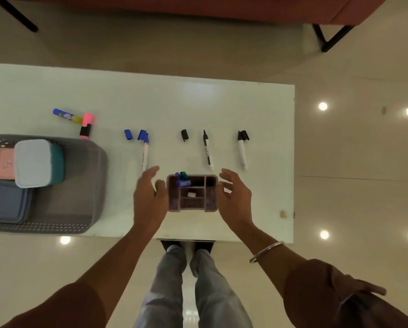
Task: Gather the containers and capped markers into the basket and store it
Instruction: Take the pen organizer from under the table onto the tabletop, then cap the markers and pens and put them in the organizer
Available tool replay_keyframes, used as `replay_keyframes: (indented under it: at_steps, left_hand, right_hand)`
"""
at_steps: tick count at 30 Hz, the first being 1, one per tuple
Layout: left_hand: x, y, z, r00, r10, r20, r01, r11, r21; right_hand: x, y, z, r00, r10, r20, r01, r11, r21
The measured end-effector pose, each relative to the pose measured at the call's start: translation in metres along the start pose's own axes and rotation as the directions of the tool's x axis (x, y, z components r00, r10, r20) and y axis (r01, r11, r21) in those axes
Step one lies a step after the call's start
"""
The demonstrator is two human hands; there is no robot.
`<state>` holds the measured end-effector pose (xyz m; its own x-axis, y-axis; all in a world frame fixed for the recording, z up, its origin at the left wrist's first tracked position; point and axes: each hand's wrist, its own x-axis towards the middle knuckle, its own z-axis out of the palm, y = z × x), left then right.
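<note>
At the lower centre of the frame, just inside the near edge of the white rectangular table [257, 110], a small mauve plastic organiser with open compartments [192, 193] stood between the two hands. The left hand [149, 195] lay at its left wall and the right hand [236, 197] at its right, fingers spread and relaxed, neither clamped on it (whether the left thumb touched the wall could not be told through the blur). A blue and a green capped item [182, 179] stuck up from its far-left compartment.

The step in hand looked to be picking up this organiser. The next move would call for both hands to press in on its side walls, lift it level, and carry it left.

At the left edge sat the grey perforated plastic basket [84, 185], already holding a teal box with a pale lid [38, 163], a pink box [5, 166] and a slate-blue box [6, 202].

Farther up lay a blue uncapped marker [145, 152], two black uncapped markers [208, 150] and loose caps, all needing capping before they go in.
</note>
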<state>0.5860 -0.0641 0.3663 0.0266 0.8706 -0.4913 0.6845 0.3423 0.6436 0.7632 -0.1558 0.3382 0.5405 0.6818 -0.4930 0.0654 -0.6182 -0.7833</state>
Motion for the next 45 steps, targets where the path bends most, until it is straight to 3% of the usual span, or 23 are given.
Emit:
replay_keyframes:
  at_steps: [1, 3, 6, 10, 12, 19, 26, 29, 31, 33, 35, 40, 45]
  left_hand:
    - [0.005, 0.014, -0.004, 0.983, 0.155, -0.096, -0.151, 0.987, 0.048]
    - [0.026, 0.047, -0.003, 0.876, 0.449, -0.174, -0.435, 0.893, 0.114]
    - [0.06, 0.104, 0.026, 0.799, 0.601, -0.008, -0.6, 0.799, 0.045]
    - [0.098, 0.144, 0.097, 0.851, 0.47, 0.235, -0.499, 0.863, 0.077]
    - [0.117, 0.146, 0.127, 0.87, 0.408, 0.275, -0.462, 0.87, 0.171]
    - [0.149, 0.16, 0.187, 0.916, 0.113, 0.384, -0.306, 0.817, 0.489]
    - [0.141, 0.162, 0.203, 0.88, 0.014, 0.475, -0.286, 0.813, 0.506]
    - [0.133, 0.159, 0.201, 0.887, 0.009, 0.462, -0.208, 0.9, 0.383]
    - [0.129, 0.158, 0.194, 0.897, -0.049, 0.439, -0.015, 0.99, 0.14]
    - [0.125, 0.16, 0.182, 0.871, -0.142, 0.471, 0.233, 0.962, -0.142]
    - [0.121, 0.159, 0.169, 0.833, -0.18, 0.524, 0.382, 0.872, -0.308]
    - [0.103, 0.156, 0.136, 0.798, -0.165, 0.579, 0.479, 0.757, -0.445]
    - [0.09, 0.157, 0.114, 0.849, -0.135, 0.511, 0.41, 0.779, -0.475]
  right_hand:
    - [0.006, -0.002, -0.005, 0.998, -0.034, -0.056, 0.033, 0.999, -0.016]
    - [0.024, -0.006, -0.016, 0.981, -0.108, -0.161, 0.097, 0.992, -0.077]
    - [0.057, -0.006, -0.032, 0.955, -0.151, -0.255, 0.093, 0.97, -0.224]
    - [0.1, 0.007, -0.037, 0.961, -0.077, -0.266, -0.045, 0.904, -0.425]
    - [0.115, 0.016, -0.033, 0.969, -0.05, -0.243, -0.073, 0.88, -0.47]
    - [0.114, 0.037, -0.045, 0.967, -0.164, -0.196, 0.02, 0.814, -0.581]
    - [0.102, 0.057, -0.099, 0.952, -0.154, -0.266, -0.008, 0.852, -0.523]
    - [0.103, 0.054, -0.103, 0.951, -0.175, -0.254, 0.021, 0.858, -0.512]
    - [0.102, 0.051, -0.102, 0.953, -0.194, -0.232, 0.052, 0.861, -0.507]
    - [0.101, 0.045, -0.101, 0.952, -0.22, -0.213, 0.089, 0.865, -0.494]
    - [0.1, 0.036, -0.1, 0.947, -0.244, -0.207, 0.122, 0.874, -0.471]
    - [0.097, 0.009, -0.101, 0.922, -0.332, -0.2, 0.214, 0.866, -0.451]
    - [0.092, -0.009, -0.101, 0.917, -0.366, -0.156, 0.259, 0.847, -0.464]
